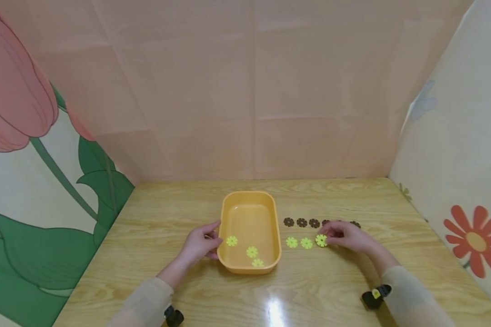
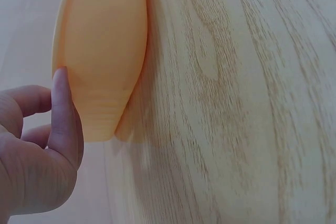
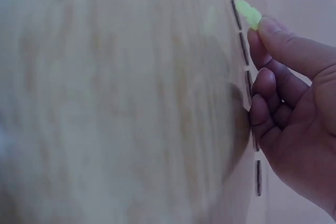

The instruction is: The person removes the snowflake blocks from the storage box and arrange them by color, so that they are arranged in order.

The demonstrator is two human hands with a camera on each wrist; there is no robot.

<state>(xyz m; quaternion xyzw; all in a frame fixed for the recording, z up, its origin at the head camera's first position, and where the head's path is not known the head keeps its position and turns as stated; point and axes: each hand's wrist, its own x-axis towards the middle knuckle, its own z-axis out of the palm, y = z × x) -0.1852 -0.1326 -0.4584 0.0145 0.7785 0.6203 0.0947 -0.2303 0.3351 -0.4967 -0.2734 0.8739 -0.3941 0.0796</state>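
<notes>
My left hand (image 1: 200, 241) grips the left side of an orange plastic tray (image 1: 249, 197), thumb at its rim. In the left wrist view the fingers rest against the outer wall of the tray (image 2: 105, 40). Inside it lie a few yellow-green flower-shaped pieces (image 1: 252, 252). To the right of the tray, my right hand (image 1: 348, 236) pinches another yellow-green flower piece (image 1: 321, 240) between thumb and forefinger. That flower piece (image 3: 248, 14) appears tilted, above the table, in the right wrist view. Two more yellow-green flowers (image 1: 306, 243) lie in a row left of this hand.
A row of several dark brown flower pieces (image 1: 301, 222) runs behind the yellow-green ones, partly hidden by my right hand. The wooden table (image 1: 167, 204) meets a pink backdrop (image 1: 188, 113) at the back. Printed flower sheets stand at both sides.
</notes>
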